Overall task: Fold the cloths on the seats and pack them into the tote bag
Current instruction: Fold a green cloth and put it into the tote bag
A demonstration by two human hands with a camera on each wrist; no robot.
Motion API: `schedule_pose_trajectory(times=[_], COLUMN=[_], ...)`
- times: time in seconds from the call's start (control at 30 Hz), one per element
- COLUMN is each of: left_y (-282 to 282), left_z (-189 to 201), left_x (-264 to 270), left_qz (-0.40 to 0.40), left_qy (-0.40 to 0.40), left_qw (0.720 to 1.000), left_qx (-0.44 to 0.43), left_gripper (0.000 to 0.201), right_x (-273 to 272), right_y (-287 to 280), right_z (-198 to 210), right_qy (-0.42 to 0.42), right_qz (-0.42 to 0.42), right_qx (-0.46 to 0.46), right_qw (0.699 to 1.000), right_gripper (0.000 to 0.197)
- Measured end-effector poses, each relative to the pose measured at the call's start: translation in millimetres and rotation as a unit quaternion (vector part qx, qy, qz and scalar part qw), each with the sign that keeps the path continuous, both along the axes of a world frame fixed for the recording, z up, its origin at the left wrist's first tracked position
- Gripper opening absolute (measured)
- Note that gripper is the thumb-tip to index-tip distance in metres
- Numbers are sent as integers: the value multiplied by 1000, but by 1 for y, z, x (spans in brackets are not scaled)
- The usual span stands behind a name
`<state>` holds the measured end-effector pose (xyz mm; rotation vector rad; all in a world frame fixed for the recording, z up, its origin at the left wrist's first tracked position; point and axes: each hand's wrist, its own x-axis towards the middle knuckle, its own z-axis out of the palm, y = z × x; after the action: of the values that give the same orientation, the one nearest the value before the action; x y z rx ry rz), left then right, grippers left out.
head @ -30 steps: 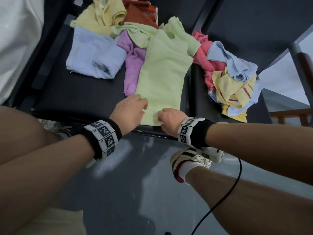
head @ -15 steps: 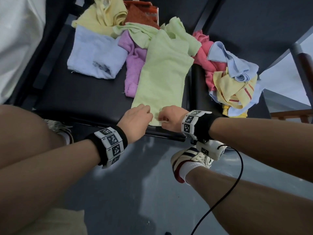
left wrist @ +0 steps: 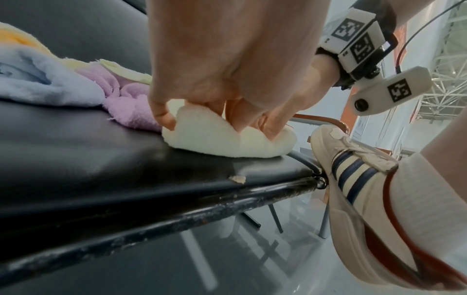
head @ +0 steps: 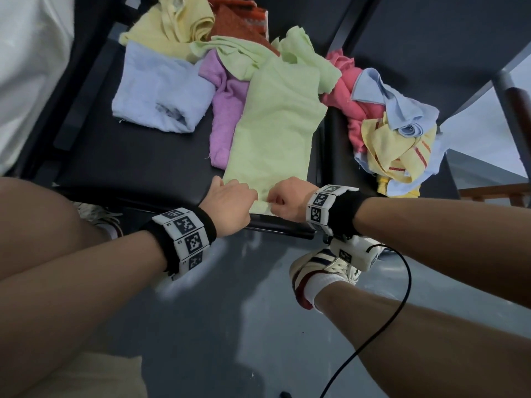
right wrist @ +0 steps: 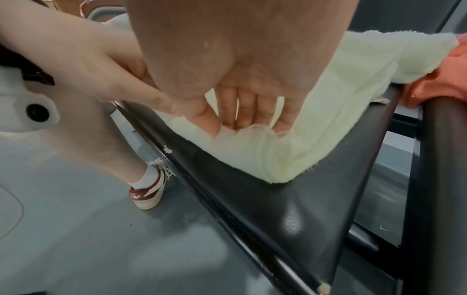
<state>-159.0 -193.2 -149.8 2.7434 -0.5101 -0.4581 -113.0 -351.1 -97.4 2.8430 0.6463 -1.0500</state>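
Pale green cloth (head: 275,133): long strip, laid flat lengthwise on the black seat (head: 129,162), its near end at the seat's front edge, close to the front right corner; its far end bunches among the heap at the back of the seat. Soft, fuzzy weave; it reads cream-white in both wrist views. The near hem is lifted into small scalloped folds.

Left hand (head: 230,205): fingers curled down, thumb and fingertips pinching the near-left part of the hem, which bulges under the grip in the left wrist view.

Right hand (head: 287,202): fingers curled, thumb and fingers clamped on the near-right part of the same hem, just beside the left hand.

On the same seat: light blue cloth (head: 161,90), roughly folded, toward the left side; purple cloth (head: 227,110) between it and the green strip, touching both; pale yellow cloth (head: 172,27) crumpled at the back edge; rust-orange cloth (head: 238,21) behind the heap.

On the adjoining seat (head: 339,165) to the right: a tangled pile holding a pink cloth (head: 350,99), a blue cloth (head: 396,104) and a yellow cloth with red stripes (head: 402,150), lying beside the green strip's right edge.

Below the front edge: grey floor (head: 230,326), a striped sneaker (head: 321,268) with white sock, a black cable (head: 382,326) trailing from the right wrist unit.

Tote bag: cannot tell where it is.
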Motion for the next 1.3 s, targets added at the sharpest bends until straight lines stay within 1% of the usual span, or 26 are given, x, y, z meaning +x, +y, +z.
schedule_pose_trajectory(times=[0.1, 0.23, 0.37, 0.43, 0.5, 0.57, 0.67, 0.73, 0.8, 0.97, 1.1, 1.2, 1.3], left_y=[-1, -1, 0, 1, 2, 2, 1, 1, 2, 4, 3, 1, -1], left_z=[-1, -4, -3, -3, -2, -3, -3, -3, -3, -9, -8, -6, -5], left_x=[-2, -4, -1, 0, 1, 2, 2, 0, -2, -4, -4, -4, -4], left_qz=[4, 16, 38, 49, 45, 36, -8, -24, -26, -36, -21, -20, -21], left_qy=[-14, -51, -62, -101, -148, -171, -204, -216, -205, -174, -168, -162, -147], left_qw=[1000, 998, 996, 991, 985, 981, 976, 974, 976, 983, 985, 987, 988], left_qx=[0, -16, -56, -80, -79, -78, -80, -71, -68, -39, -15, 5, 30], left_gripper=[33, 33, 29, 19, 8, 10, 19, 14, 4, 20, 17, 15, 17], right_x=[2, 0, -11, -15, -17, -18, -18, -17, -15, -9, -7, -9, -10], right_y=[1, 0, 2, 1, 2, 4, 6, 7, 8, 5, 2, 0, 0], right_z=[-1, -4, -5, -2, 1, 0, -2, -2, -2, 0, 0, -2, -4], right_qy=[-41, -123, -121, -122, -129, -139, -143, -139, -126, -66, -28, -43, -72], right_qz=[-4, 66, 104, 130, 171, 188, 167, 159, 155, 130, 84, 67, 73], right_qx=[3, 2, -10, -24, -51, -68, -61, -59, -60, -56, -18, -4, -19], right_qw=[999, 990, 987, 984, 975, 970, 974, 976, 978, 988, 996, 997, 995], right_gripper=[24, 18, 24, 27, 33, 31, 25, 25, 25, 25, 22, 20, 23])
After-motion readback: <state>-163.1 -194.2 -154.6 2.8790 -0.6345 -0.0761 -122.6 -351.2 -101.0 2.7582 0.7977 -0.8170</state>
